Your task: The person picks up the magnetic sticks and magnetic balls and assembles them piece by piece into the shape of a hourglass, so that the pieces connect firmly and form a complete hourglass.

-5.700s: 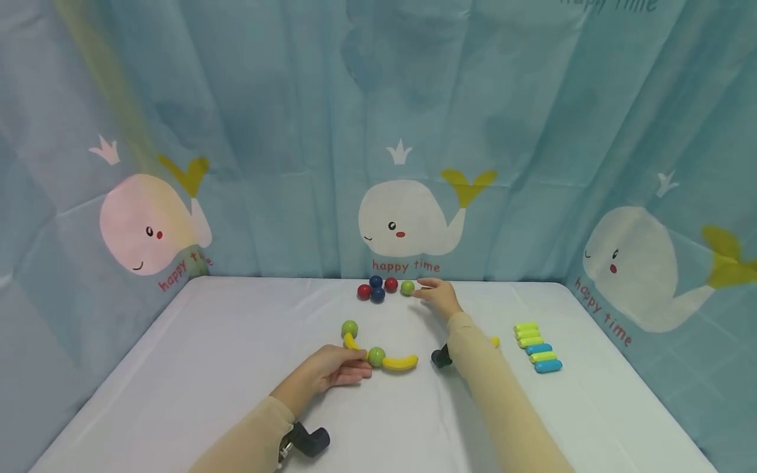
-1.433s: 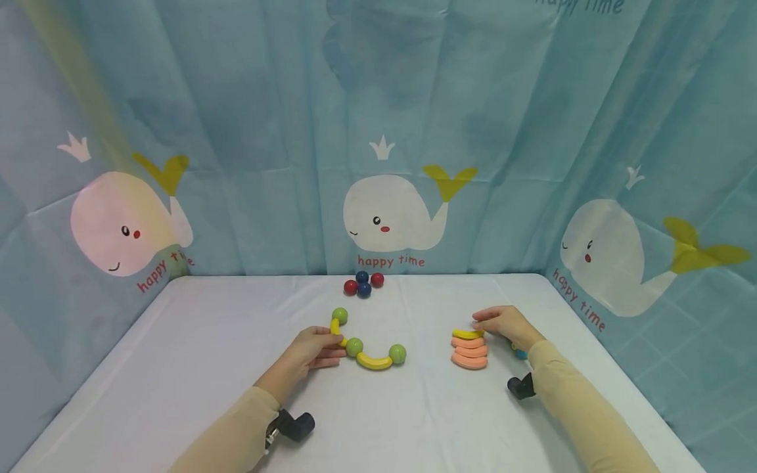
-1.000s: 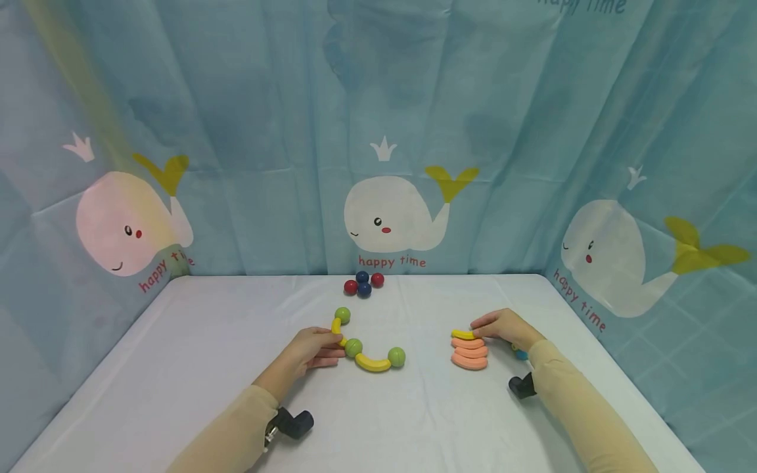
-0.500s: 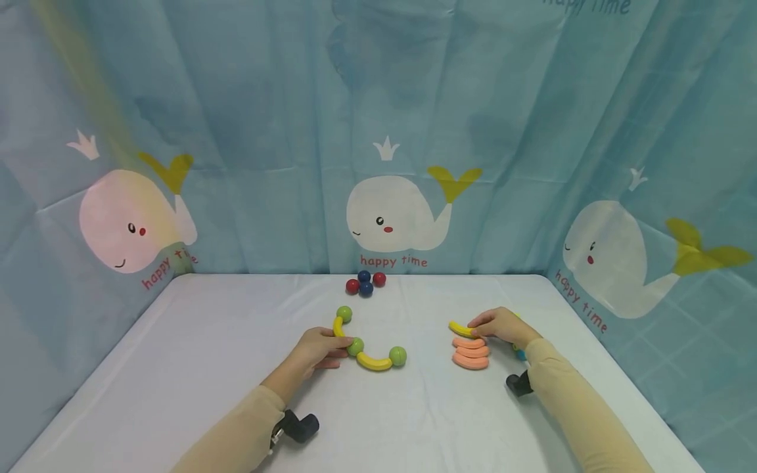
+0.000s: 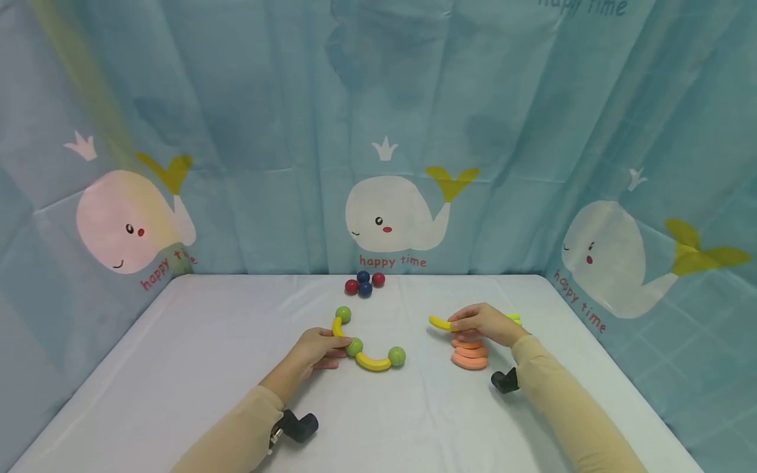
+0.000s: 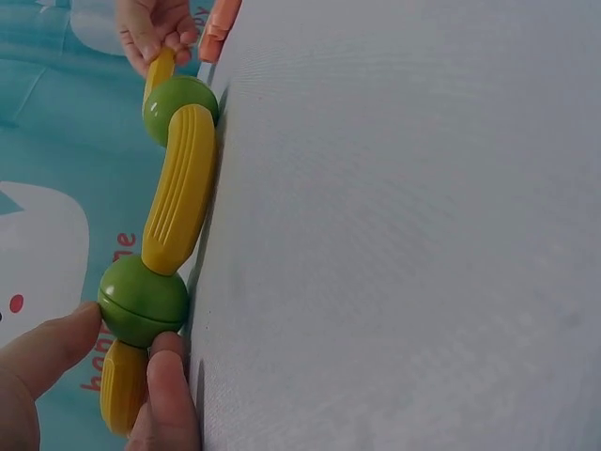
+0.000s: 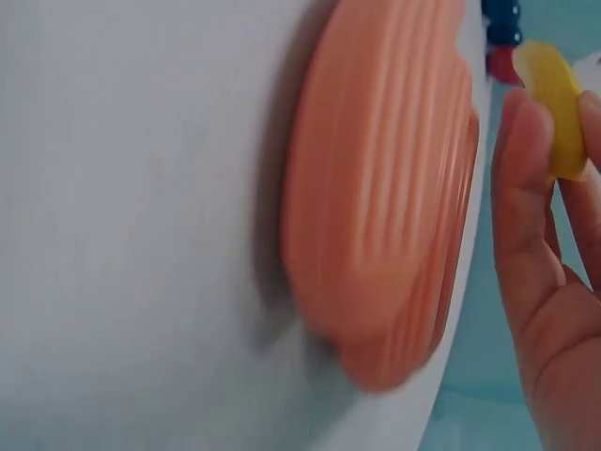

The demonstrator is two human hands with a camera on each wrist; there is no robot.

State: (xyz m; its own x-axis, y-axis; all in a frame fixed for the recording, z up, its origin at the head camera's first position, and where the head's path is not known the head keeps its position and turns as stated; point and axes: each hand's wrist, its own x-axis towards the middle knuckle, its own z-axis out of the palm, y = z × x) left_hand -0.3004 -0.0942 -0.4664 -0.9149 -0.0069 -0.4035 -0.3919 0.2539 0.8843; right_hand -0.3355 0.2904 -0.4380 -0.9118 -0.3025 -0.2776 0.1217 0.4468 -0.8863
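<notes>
We judge the joining to be part-way along: on the white surface (image 5: 177,381), a far green ball (image 5: 344,313), a left yellow curved piece (image 5: 337,326), a middle green ball (image 5: 354,347), a right yellow curved piece (image 5: 374,362) and an end green ball (image 5: 397,356) make one chain, its visible joints touching. A loose yellow curved piece (image 5: 440,322) is not yet joined; three orange curved pieces (image 5: 470,358) lie side by side near it, while two red balls (image 5: 351,287), two blue balls (image 5: 365,289) and partly hidden lime sticks (image 5: 514,318) also sit apart from the chain. The left hand (image 5: 319,348) pinches the middle green ball between its fingers. The right hand (image 5: 481,323) has its fingers closed on the right end of the loose yellow curved piece, and both wrist views suggest to us that this piece is raised off the surface, to the right of the end green ball and beyond it, well apart. Its long axis runs mostly left to right, the free end pointing left and slightly away from the person; how its gripped end bends we cannot tell. The right yellow curved piece likewise lies left to right, bowed toward the person, whereas the left yellow curved piece runs mainly front to back.
</notes>
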